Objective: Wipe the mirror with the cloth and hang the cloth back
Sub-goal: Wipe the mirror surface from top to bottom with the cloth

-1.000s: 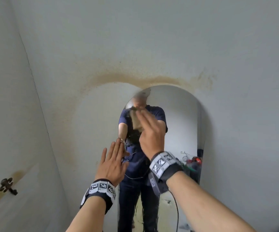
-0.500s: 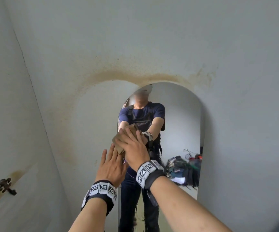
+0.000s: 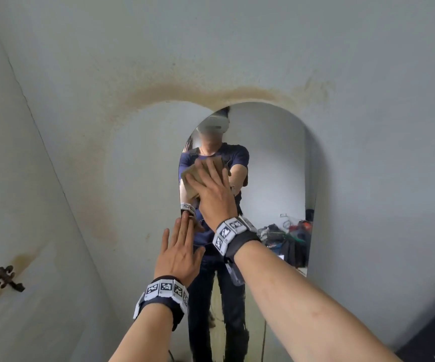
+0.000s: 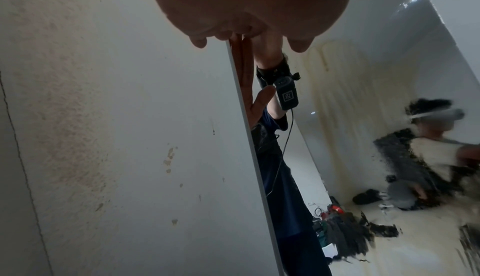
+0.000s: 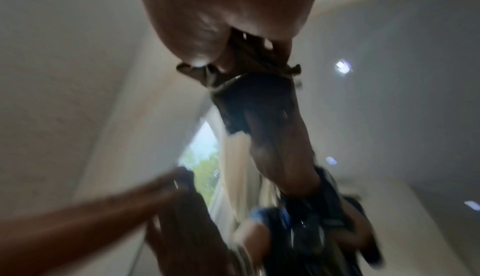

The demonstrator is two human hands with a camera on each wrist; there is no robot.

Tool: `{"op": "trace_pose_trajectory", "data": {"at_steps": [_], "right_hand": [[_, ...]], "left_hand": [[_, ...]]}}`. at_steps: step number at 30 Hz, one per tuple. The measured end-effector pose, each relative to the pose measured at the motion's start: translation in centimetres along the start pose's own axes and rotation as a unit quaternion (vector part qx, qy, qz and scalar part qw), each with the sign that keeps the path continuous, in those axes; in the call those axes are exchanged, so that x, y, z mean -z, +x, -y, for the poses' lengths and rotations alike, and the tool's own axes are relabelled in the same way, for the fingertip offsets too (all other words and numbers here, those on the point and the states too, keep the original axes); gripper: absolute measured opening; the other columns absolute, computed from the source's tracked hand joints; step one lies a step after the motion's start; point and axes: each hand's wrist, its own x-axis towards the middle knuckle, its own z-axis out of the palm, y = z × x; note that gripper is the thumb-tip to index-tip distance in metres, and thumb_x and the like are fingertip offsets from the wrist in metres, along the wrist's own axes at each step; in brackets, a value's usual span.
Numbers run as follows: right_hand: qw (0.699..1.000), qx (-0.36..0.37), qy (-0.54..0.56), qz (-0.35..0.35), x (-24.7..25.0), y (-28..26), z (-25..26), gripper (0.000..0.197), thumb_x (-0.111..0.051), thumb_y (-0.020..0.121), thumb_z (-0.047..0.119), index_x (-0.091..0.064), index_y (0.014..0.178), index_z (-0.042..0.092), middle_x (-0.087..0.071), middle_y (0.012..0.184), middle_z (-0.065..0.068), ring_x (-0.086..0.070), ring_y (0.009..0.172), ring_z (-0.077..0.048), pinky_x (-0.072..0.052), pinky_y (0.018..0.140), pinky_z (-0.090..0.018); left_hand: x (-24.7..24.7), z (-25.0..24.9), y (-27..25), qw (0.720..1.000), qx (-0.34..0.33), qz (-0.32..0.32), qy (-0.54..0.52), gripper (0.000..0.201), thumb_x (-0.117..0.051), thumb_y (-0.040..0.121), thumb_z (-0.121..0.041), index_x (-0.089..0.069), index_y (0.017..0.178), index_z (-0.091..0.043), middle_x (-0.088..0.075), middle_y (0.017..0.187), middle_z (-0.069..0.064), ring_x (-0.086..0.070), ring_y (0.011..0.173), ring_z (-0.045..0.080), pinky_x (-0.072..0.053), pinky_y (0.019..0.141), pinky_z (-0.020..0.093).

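The arched frameless glass mirror [image 3: 271, 178] is glossy and smooth. The tan folded cloth [image 3: 194, 178] looks soft, matt. The pale painted wall [image 3: 106, 61] is rough, stained brown.

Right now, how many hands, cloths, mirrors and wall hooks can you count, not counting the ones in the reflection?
Hands: 2, the left hand flat at the mirror's edge and the right hand pressing the cloth
Cloths: 1, the tan cloth
Mirrors: 1, the arched mirror
Wall hooks: 1, the dark hook
Total: 5
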Motion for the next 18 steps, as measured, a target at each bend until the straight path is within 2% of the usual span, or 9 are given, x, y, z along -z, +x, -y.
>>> {"op": "trace_pose_trajectory", "data": {"at_steps": [3, 6, 8, 10, 12, 14, 16, 18], "right_hand": [[1.0, 0.009, 0.003, 0.026, -3.6, -5.5, -0.2, 0.061, -0.044, 0.078, 0.007, -0.048, 0.136, 0.025, -0.03, 0.154, -0.002, -0.018, 0.145, -0.028, -0.018, 0.113, -0.057], [0.997, -0.017, 0.02, 0.071, -7.1, -11.8, -0.4, 0.077, -0.067, 0.069, -0.002, -0.046, 0.137, 0.027, -0.029, 0.155, 0.001, -0.014, 0.146, -0.023, -0.021, 0.114, -0.055], [0.994, -0.033, 0.015, 0.102, -8.2, -14.9, -0.4, 0.078, -0.074, 0.062, 0.0, -0.053, 0.131, 0.028, -0.036, 0.151, 0.003, -0.02, 0.144, -0.02, -0.028, 0.112, -0.053], [0.994, -0.033, 0.019, 0.099, -7.6, -16.2, 0.0, 0.071, -0.074, 0.062, 0.003, -0.058, 0.125, 0.03, -0.046, 0.145, 0.004, -0.033, 0.139, -0.021, -0.036, 0.108, -0.049], [0.996, -0.04, 0.063, 0.051, -5.6, -15.4, 0.2, 0.062, -0.065, 0.07, 0.0, -0.058, 0.125, 0.027, -0.054, 0.136, 0.004, -0.046, 0.13, -0.019, -0.044, 0.099, -0.042], [0.99, -0.06, 0.115, -0.055, -2.9, -12.9, 0.3, 0.059, -0.058, 0.072, -0.004, -0.06, 0.125, 0.022, -0.061, 0.128, 0.001, -0.052, 0.116, -0.014, -0.047, 0.09, -0.037], [0.972, -0.075, 0.143, -0.172, 0.1, -8.5, 0.3, 0.058, -0.056, 0.073, -0.007, -0.06, 0.126, 0.016, -0.062, 0.127, -0.004, -0.05, 0.115, -0.014, -0.043, 0.093, -0.035], [0.961, -0.071, 0.129, -0.235, 3.1, -2.9, 0.2, 0.058, -0.054, 0.074, -0.007, -0.058, 0.127, 0.015, -0.059, 0.131, -0.007, -0.05, 0.122, -0.021, -0.038, 0.098, -0.038]], "left_hand": [[-1.3, 0.7, -1.3, 0.999, -0.009, 0.034, 0.019, 0.076, -0.001, 0.085, -0.053, 0.017, 0.15, -0.018, 0.028, 0.155, 0.0, 0.02, 0.146, 0.02, 0.012, 0.118, 0.041], [-2.2, 0.8, -2.3, 0.998, -0.011, 0.061, 0.021, 0.073, -0.017, 0.093, -0.046, 0.021, 0.149, -0.019, 0.029, 0.156, 0.001, 0.021, 0.146, 0.021, 0.014, 0.117, 0.041], [-2.3, 0.6, -2.5, 0.997, -0.01, 0.067, 0.023, 0.074, -0.027, 0.097, -0.044, 0.025, 0.145, -0.02, 0.027, 0.156, 0.001, 0.021, 0.146, 0.02, 0.014, 0.117, 0.041], [-2.0, 0.3, -2.7, 0.997, -0.01, 0.069, 0.034, 0.074, -0.028, 0.098, -0.043, 0.027, 0.141, -0.02, 0.027, 0.155, 0.0, 0.022, 0.145, 0.019, 0.013, 0.119, 0.042], [-1.5, 0.2, -2.9, 0.997, -0.013, 0.07, 0.04, 0.072, -0.026, 0.099, -0.043, 0.027, 0.141, -0.019, 0.028, 0.154, 0.001, 0.023, 0.145, 0.019, 0.013, 0.119, 0.041], [-1.3, 0.1, -2.9, 0.998, -0.022, 0.053, 0.029, 0.069, -0.02, 0.097, -0.044, 0.025, 0.143, -0.018, 0.028, 0.155, 0.002, 0.024, 0.144, 0.02, 0.014, 0.118, 0.04], [-1.0, -0.1, -2.8, 0.999, -0.029, 0.041, 0.013, 0.069, -0.011, 0.091, -0.046, 0.023, 0.144, -0.019, 0.027, 0.155, 0.002, 0.024, 0.144, 0.02, 0.014, 0.117, 0.039], [-0.7, -0.3, -2.7, 0.998, -0.028, 0.047, 0.015, 0.067, -0.017, 0.095, -0.044, 0.024, 0.142, -0.02, 0.028, 0.153, 0.0, 0.025, 0.143, 0.018, 0.015, 0.118, 0.04]]}}
